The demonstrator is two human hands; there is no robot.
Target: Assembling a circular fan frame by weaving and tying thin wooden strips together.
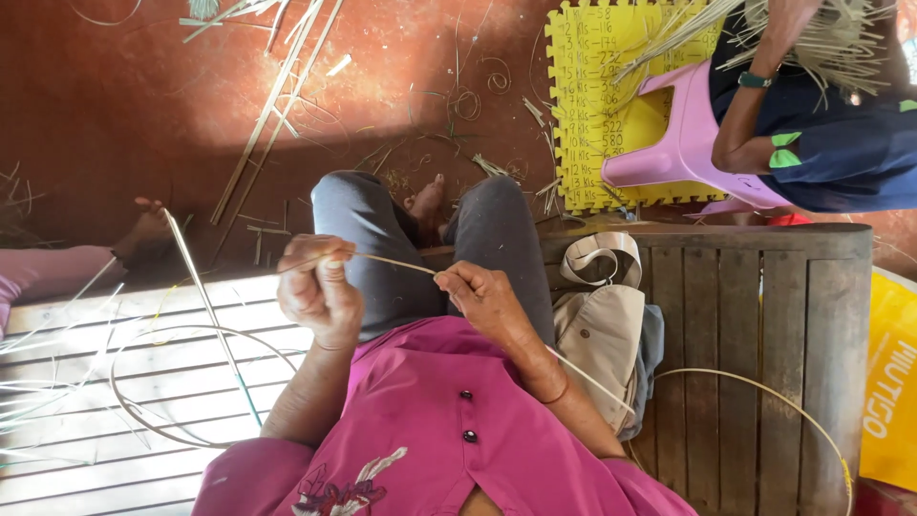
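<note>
My left hand (320, 291) and my right hand (482, 298) are raised in front of my knees, both pinching one thin pale cane strip (392, 261) stretched between them. Past my right hand the strip (592, 382) runs on under my forearm and curves in a wide loop over the wooden bench (764, 315). My grey-trousered legs (363, 229) stretch toward the red floor. I wear a magenta buttoned shirt (430, 420).
A beige bag (602, 325) lies on the bench by my right arm. A cane hoop (191, 382) and loose strips rest on slats to the left. Ahead are a yellow foam mat (583, 105), a pink stool (688, 143) and another person (821, 143) handling strips. A foot (148, 229) shows left.
</note>
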